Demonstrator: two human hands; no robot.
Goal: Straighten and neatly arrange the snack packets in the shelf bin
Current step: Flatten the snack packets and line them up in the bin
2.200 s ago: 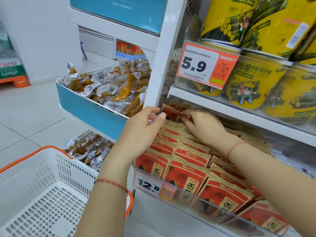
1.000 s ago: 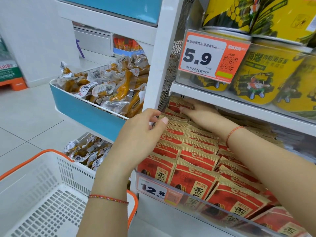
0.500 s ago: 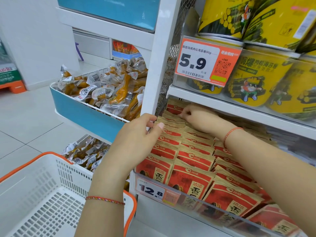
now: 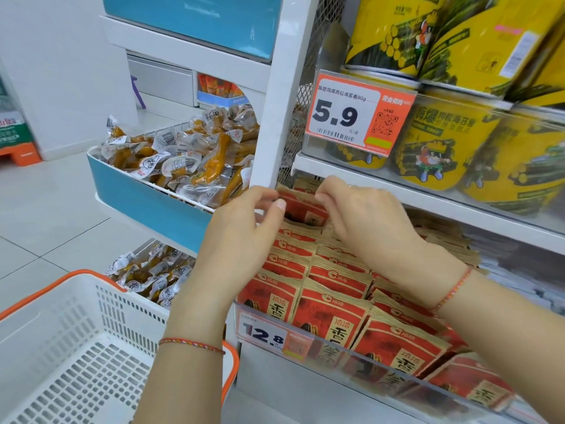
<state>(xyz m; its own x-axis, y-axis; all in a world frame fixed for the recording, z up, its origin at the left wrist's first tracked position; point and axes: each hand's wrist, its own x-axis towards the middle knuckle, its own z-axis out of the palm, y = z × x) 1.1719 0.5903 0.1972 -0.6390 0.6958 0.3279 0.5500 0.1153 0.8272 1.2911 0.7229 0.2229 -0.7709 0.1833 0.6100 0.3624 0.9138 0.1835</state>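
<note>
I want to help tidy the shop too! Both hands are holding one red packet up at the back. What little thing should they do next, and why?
Probably lower that red packet into the back of the left-hand row. The left hand and right hand pinch its top corners, and it is lifted above the other red packets, which already lean neatly in overlapping rows behind the clear bin front.

Yellow snack tubs (image 4: pixel 443 154) stand on the upper shelf behind an orange 5.9 price tag (image 4: pixel 357 114). To the left, a blue bin (image 4: pixel 137 194) holds clear-wrapped yellow snacks (image 4: pixel 195 160). A white basket (image 4: pixel 76 356) with orange rim sits lower left on a tiled floor (image 4: pixel 46 215).
</note>
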